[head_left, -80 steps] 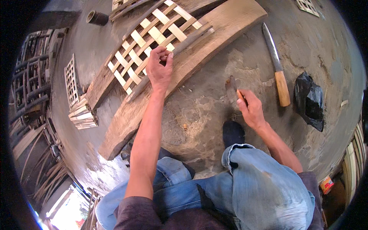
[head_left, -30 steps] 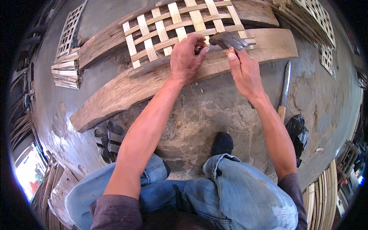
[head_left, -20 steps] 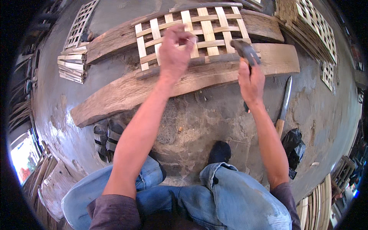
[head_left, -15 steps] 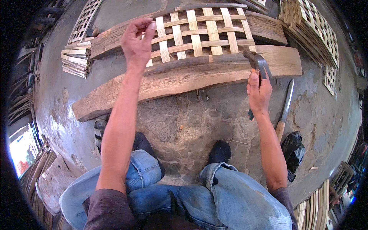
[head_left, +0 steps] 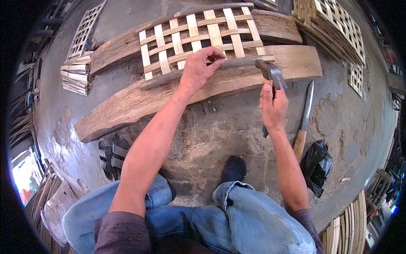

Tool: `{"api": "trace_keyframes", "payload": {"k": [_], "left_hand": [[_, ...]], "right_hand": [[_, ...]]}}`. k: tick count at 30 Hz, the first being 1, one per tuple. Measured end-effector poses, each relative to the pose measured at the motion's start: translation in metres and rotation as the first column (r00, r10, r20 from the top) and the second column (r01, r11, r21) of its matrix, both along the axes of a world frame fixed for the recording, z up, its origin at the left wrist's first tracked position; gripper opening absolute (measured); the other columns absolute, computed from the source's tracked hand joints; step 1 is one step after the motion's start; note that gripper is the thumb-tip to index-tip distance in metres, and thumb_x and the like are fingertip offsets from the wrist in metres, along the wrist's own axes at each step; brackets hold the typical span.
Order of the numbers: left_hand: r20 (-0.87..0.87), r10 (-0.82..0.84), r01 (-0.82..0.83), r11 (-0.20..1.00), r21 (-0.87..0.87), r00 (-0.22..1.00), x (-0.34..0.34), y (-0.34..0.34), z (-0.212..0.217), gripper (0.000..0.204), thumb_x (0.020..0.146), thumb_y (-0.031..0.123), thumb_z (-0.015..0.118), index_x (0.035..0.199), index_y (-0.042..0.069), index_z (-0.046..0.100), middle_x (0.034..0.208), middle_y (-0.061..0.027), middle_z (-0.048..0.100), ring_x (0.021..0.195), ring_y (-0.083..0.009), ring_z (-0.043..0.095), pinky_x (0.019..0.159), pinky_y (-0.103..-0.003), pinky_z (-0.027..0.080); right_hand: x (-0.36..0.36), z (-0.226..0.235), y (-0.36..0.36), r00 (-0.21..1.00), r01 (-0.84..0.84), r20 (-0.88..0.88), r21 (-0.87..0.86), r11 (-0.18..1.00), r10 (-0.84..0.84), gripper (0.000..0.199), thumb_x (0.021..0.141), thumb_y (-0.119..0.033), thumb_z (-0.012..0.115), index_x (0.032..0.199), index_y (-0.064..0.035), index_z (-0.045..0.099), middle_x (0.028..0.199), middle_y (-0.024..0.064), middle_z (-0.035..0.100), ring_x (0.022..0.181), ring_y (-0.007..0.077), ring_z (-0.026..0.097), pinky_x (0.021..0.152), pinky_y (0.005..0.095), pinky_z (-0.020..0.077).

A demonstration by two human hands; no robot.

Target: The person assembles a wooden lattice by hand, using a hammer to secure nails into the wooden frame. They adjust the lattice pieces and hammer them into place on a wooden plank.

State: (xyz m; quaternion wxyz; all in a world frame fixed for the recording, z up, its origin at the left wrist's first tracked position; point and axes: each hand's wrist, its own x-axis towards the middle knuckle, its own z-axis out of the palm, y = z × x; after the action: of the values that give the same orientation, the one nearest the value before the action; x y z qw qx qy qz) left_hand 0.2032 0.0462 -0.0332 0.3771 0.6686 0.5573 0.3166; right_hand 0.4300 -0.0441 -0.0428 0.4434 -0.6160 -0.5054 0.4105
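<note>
A claw hammer point(head_left: 270, 73) is upright in my right hand point(head_left: 274, 108), which grips it high on the handle, its head just off the near wooden beam. My left hand point(head_left: 202, 70) is closed in a pinch over the near edge of a woven bamboo lattice panel point(head_left: 192, 31). Whatever sits between its thumb and forefinger is too small to make out. The panel's near edge strip point(head_left: 243, 62) lies along the near wooden beam point(head_left: 127, 106). Its far side crosses a second wooden beam point(head_left: 114, 48).
A long knife point(head_left: 305, 114) with a wooden handle lies on the floor at right, beside a black plastic bag point(head_left: 317, 165). Stacked lattice panels point(head_left: 338, 31) stand at far right, bamboo strips point(head_left: 75, 74) at left. Sandals point(head_left: 114, 154) sit below the near beam.
My left hand has moved from above the panel's left end rightward and nearer, to its near edge. My right hand still holds the hammer. The whole view has shifted slightly.
</note>
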Motion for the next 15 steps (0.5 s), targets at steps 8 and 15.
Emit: {"api": "trace_keyframes", "payload": {"k": [8,15], "left_hand": [[-0.028,-0.045,0.045,0.999,0.000,0.999,-0.003,0.002,-0.003,0.016,0.088,0.017,0.073,0.099,0.006,0.072,0.091,-0.0054,0.074,0.079,-0.0155,0.065,0.073,-0.031,0.052],[-0.077,-0.060,0.067,0.994,0.090,0.995,-0.004,0.003,-0.008,0.018,0.088,0.022,0.072,0.099,0.008,0.073,0.091,-0.0042,0.074,0.079,-0.0157,0.065,0.073,-0.031,0.051]], "right_hand": [[0.004,-0.003,-0.005,1.000,0.003,0.019,0.014,1.000,-0.003,0.033,0.104,-0.033,0.054,0.114,-0.0018,0.056,0.075,-0.0033,0.049,0.058,0.0040,0.046,0.051,0.0207,0.0381],[0.010,-0.007,-0.004,0.994,-0.023,0.108,0.053,0.998,0.017,0.032,0.105,-0.032,0.052,0.115,-0.0016,0.057,0.074,-0.0031,0.049,0.057,0.0043,0.046,0.050,0.0210,0.0380]]}}
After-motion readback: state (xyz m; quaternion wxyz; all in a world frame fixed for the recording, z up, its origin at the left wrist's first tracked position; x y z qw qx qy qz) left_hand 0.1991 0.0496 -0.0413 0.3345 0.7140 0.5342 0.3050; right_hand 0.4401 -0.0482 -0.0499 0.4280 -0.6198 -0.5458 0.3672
